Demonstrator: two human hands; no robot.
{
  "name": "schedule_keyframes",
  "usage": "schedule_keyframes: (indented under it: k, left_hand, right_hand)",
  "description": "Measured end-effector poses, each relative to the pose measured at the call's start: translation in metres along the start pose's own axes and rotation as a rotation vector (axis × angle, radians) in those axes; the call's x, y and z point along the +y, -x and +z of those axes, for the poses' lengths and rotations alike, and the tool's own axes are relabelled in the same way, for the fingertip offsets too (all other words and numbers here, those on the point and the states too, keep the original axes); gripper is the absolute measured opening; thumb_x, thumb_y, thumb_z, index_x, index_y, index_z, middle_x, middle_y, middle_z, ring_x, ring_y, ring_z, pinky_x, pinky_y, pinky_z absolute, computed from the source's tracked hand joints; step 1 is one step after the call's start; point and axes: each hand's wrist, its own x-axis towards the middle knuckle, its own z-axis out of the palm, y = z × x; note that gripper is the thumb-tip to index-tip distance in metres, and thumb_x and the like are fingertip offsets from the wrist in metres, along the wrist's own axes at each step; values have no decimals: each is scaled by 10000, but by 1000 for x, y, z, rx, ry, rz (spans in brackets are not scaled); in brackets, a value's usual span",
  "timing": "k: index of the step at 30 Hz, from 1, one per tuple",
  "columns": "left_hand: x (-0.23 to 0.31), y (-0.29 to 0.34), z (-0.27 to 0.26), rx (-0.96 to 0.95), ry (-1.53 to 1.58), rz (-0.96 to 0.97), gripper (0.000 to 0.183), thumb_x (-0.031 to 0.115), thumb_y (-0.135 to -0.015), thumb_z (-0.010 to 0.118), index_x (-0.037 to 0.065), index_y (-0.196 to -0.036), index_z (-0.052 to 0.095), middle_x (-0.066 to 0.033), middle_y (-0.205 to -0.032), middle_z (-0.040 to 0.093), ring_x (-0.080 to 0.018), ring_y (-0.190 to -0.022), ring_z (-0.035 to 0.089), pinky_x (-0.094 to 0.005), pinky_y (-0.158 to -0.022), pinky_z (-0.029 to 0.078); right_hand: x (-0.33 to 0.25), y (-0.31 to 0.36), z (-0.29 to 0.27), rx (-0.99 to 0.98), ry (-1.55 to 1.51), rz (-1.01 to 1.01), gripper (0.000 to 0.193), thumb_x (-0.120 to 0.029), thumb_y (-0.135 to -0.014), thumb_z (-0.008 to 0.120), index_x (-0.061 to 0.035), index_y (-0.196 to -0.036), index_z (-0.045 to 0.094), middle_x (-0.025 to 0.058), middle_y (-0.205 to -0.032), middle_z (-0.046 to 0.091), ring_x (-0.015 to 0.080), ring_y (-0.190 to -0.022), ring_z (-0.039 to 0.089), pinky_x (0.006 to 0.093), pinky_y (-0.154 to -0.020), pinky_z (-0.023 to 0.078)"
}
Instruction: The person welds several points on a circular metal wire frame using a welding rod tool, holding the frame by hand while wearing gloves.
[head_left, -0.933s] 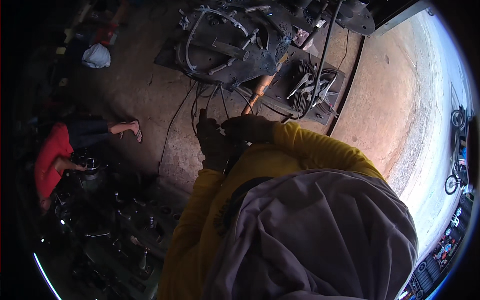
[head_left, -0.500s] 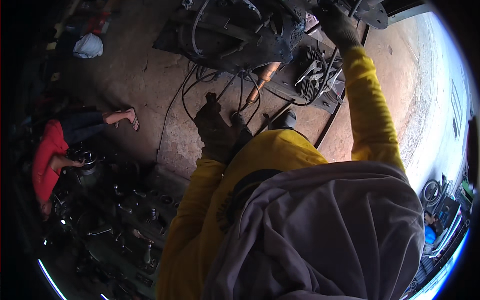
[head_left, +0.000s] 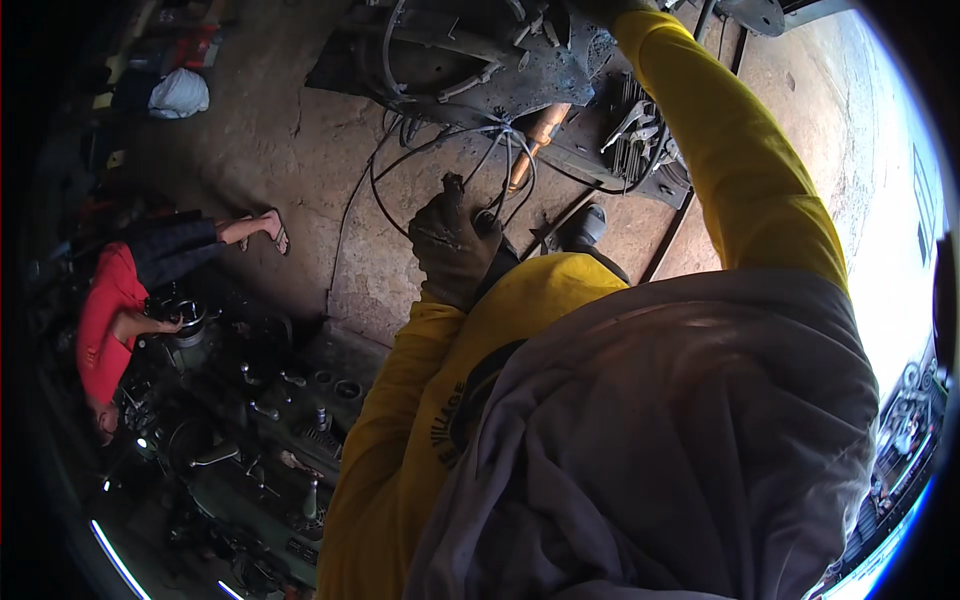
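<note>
Several cables (head_left: 503, 127) curve near the left hand (head_left: 452, 243); the right hand (head_left: 612, 9), partly cut off, reaches the table (head_left: 342, 68). I cannot tell whether their fingers are spread or pinching.

Left side dim; ground (head_left: 880, 190) at right overexposed; edges bent.

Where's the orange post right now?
In the head view, the orange post is right of the upper middle, just below the dark plate in the picture, between the black cables and the clamps.
</note>
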Motion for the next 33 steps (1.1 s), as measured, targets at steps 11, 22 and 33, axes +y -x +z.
schedule_keyframes:
  k: [11,22,33]
  left_hand:
    - [-3,3,6,56,52,20,1085,373,-618,927,-28,-1450,358,-93,-1003,647,-232,-859,597,-411,-807,467]
    - [-8,-7,-5,66,439,11,477,111,-882,686,57,-1335,546,-119,-1020,672,-281,-922,635,-388,-804,529]
    - [-12,-11,1,-103,474,-22,254,147,-998,549,41,-1215,626,-116,-921,637,-177,-621,670,-322,-566,526]
  right_hand:
    - [23,-43,39,12,350,-161,412,-311,-983,504,-57,-1295,594,198,-1102,671,300,-1051,644,381,-841,507]
    - [5,104,-11,388,-988,53,310,-295,-951,673,-40,-1127,656,104,-920,688,207,-855,656,318,-718,527]
    - [-50,305,101,-275,-1433,41,314,-206,-1045,526,-8,-1286,561,86,-1100,665,170,-1088,622,324,-970,510]
